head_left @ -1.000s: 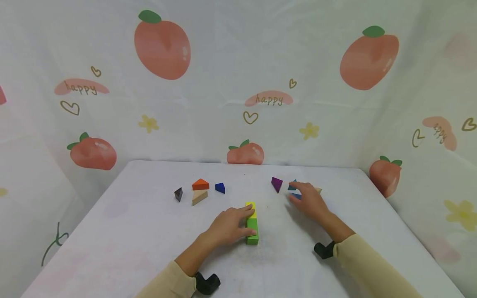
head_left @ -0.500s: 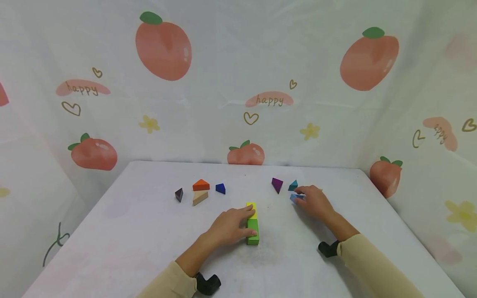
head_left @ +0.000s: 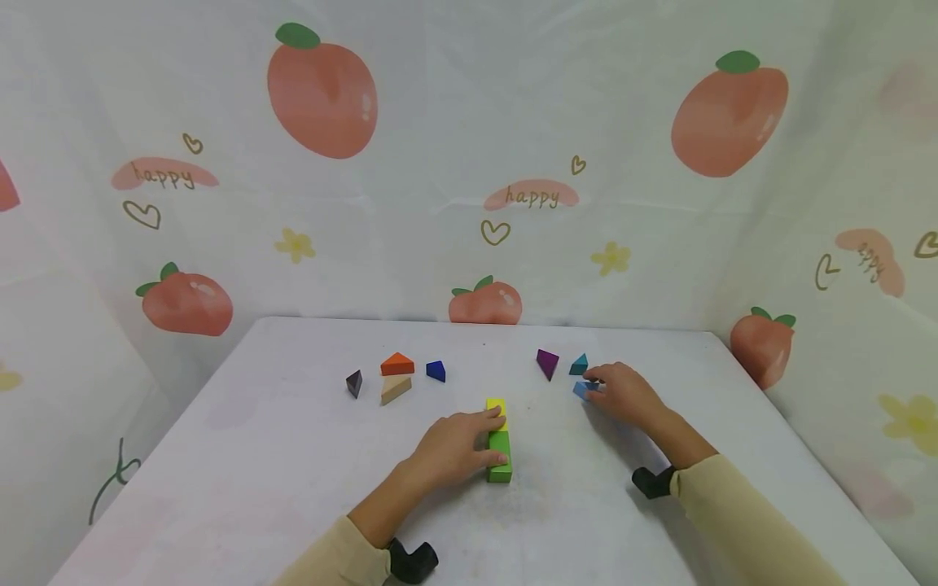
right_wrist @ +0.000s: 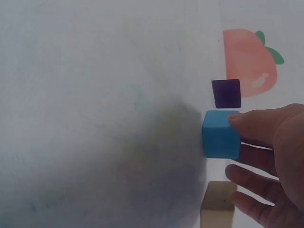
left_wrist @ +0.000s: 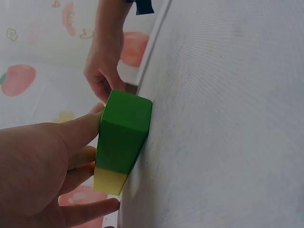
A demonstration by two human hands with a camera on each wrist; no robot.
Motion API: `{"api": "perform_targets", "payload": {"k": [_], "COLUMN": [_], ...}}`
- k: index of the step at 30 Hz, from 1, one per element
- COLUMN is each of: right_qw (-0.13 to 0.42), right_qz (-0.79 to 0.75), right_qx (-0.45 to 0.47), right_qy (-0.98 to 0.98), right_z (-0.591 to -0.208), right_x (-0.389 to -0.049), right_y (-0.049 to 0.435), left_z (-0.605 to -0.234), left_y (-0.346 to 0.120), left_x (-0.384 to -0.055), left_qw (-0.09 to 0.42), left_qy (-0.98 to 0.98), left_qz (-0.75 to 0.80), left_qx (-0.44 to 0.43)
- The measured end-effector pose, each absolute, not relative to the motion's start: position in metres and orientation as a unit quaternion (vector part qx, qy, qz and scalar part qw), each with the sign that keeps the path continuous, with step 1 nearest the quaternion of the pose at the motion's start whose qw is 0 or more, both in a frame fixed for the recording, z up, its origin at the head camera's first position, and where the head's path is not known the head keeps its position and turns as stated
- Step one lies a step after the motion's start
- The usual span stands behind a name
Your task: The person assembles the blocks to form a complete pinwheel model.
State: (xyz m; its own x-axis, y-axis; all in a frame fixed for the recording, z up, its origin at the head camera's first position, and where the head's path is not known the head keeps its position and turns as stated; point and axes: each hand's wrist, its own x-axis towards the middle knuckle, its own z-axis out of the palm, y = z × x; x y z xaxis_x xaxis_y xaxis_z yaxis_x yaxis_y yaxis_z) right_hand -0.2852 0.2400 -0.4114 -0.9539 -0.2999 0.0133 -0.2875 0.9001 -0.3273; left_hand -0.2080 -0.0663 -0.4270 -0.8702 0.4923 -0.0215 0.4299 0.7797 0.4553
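Note:
Near the table's middle, my left hand (head_left: 456,446) rests on a yellow block (head_left: 495,404) and a green block (head_left: 499,444) that stand end to end. Its fingers reach over the yellow one and its thumb lies on the green one. In the left wrist view these fingers are extended along the green block (left_wrist: 124,128). Farther right, my right hand (head_left: 628,395) pinches a light blue block (head_left: 581,390). The right wrist view has the thumb on one face of the blue block (right_wrist: 221,135) and a finger behind it; the other fingers hang apart from it.
Beyond the right hand lie a teal block (head_left: 579,365) and a purple triangular block (head_left: 547,364). A wooden block (right_wrist: 218,204) sits beside its lower fingers. At the back left are orange (head_left: 397,365), wooden (head_left: 396,389), dark blue (head_left: 436,371) and dark grey (head_left: 355,383) blocks.
My right hand has drawn back from the teal block toward the right and come to the light blue block, its thumb and finger closing on it. The left hand has stayed in place.

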Motion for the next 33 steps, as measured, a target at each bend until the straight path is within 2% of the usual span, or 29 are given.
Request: {"api": "perform_targets", "payload": {"k": [16,33], "right_qw": [0.015,-0.037], "right_qz": [-0.155,-0.198], "right_qx": [-0.205,-0.229], "right_qy": [0.966,0.952], "right_z": [-0.406,-0.401], "right_x": [-0.294,-0.298], "right_y": [0.239,0.21], "left_z": [-0.426,-0.426], "left_y": [-0.066,-0.066], "left_x": [-0.207,-0.208], "left_qw": [0.07,0.075], "left_qy": [0.94,0.94], "left_qz": [0.23,0.229], "left_qx": [0.242,0.241]}}
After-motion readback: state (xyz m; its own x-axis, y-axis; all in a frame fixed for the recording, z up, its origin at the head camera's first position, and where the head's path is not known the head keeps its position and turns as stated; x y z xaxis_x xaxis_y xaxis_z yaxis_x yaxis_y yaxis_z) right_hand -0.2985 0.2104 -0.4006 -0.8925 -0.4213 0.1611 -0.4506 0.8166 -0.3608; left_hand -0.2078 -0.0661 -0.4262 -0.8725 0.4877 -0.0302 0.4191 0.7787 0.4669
